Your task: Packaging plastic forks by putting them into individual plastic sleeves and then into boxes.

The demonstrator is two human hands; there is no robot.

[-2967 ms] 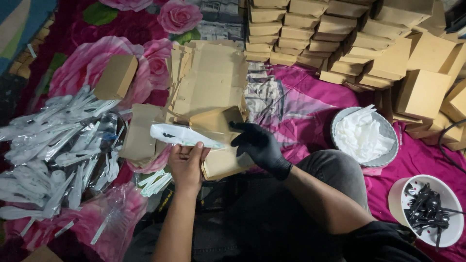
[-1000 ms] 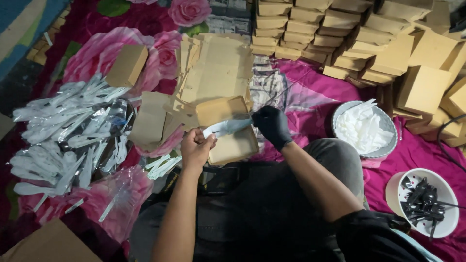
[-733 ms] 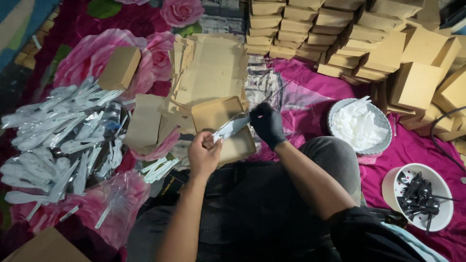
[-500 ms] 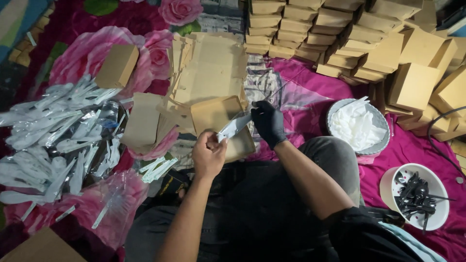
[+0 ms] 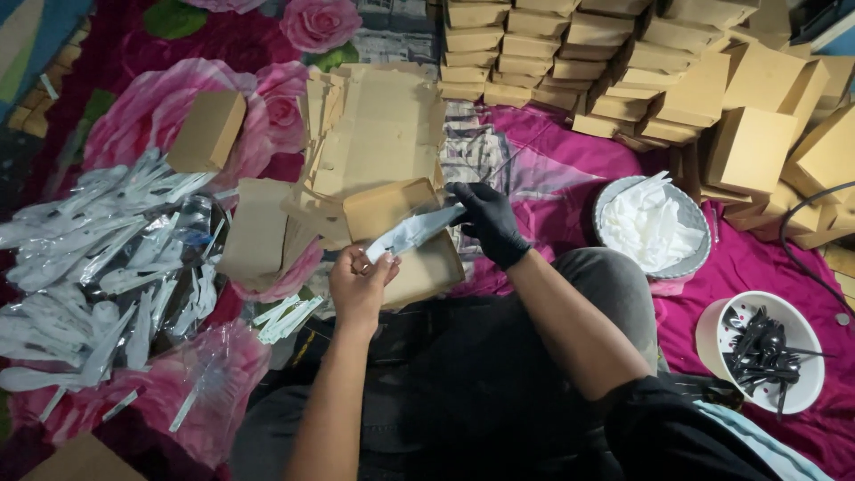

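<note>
My bare left hand [image 5: 360, 283] pinches the near end of a long clear plastic sleeve [image 5: 411, 232]. My right hand [image 5: 486, 221], in a black glove, grips the sleeve's far end. The sleeve hangs slanted over an open brown cardboard box [image 5: 403, 239] that rests on my lap. What the sleeve contains is too blurred to tell.
A heap of sealed clear packets [image 5: 98, 267] lies at the left. Flat cardboard blanks [image 5: 378, 129] lie ahead, stacks of folded brown boxes [image 5: 677, 71] behind and right. A white bowl of white pieces [image 5: 655, 227] and a bowl of black cutlery [image 5: 766, 352] sit at the right.
Three seconds ago the sleeve was held lower and more to the left. Both hands have brought it up over the open box, the gloved hand at its far end.
</note>
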